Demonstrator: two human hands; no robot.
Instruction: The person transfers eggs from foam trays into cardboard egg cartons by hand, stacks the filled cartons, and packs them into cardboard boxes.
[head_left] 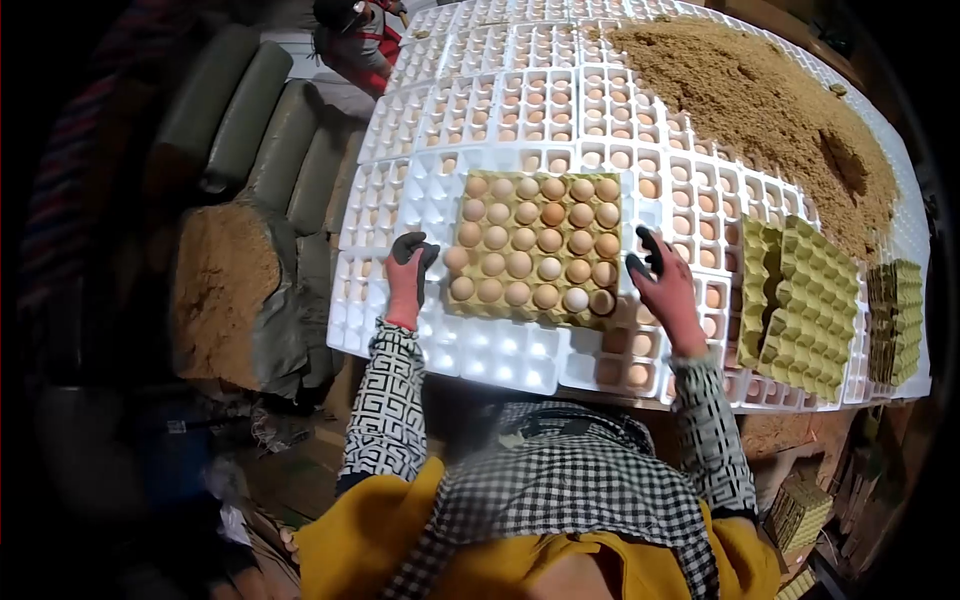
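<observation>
In the middle of the head view, a yellowish pulp egg tray [530,314] full of brown and pale eggs [520,265] rests on white plastic egg trays [495,350]. My left hand [408,270], in a red glove with black fingertips, hovers just left of the pulp tray, fingers bent and apart, with nothing visible in it. On the other side, my right hand [665,285], gloved alike, is over the white trays by the tray's right edge. Its thumb and fingers are spread, and it appears to hold nothing. Neither hand visibly touches the pulp tray.
A heap of brown sawdust-like material [750,90] covers the far right of the trays. Stacked pulp trays [810,310] stand at right, with another stack [895,320] beyond. Rolled grey-green bundles [250,110] lie left, near an open sack [225,295]. Another person [360,45] is at the far side.
</observation>
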